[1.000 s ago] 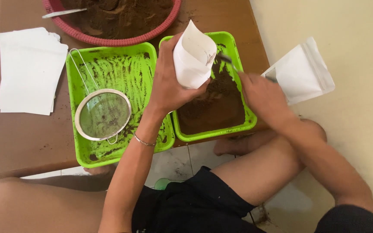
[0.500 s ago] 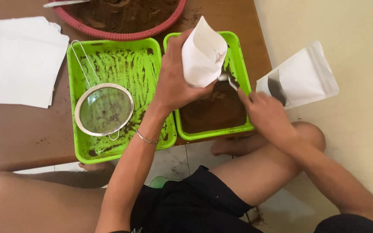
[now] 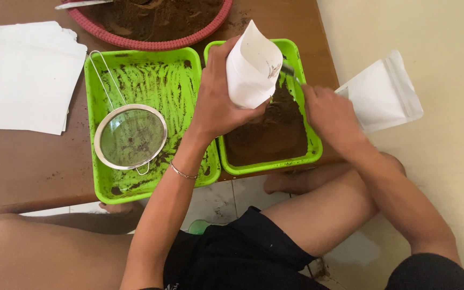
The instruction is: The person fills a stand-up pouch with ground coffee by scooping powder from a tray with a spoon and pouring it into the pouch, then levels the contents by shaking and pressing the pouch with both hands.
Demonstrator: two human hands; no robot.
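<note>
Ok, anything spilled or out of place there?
Brown powder specks lie on the table outside the green trays, by the red basin. One white pouch lies on the floor, apart from the stack.

You have one view only, from the camera on your head. It looks almost straight down over your lap onto the low brown table (image 3: 33, 161), close enough that your forearms and thighs fill the lower half. The table's far edge is cut off at the top, and the pale floor (image 3: 447, 64) runs down the right side.
</note>
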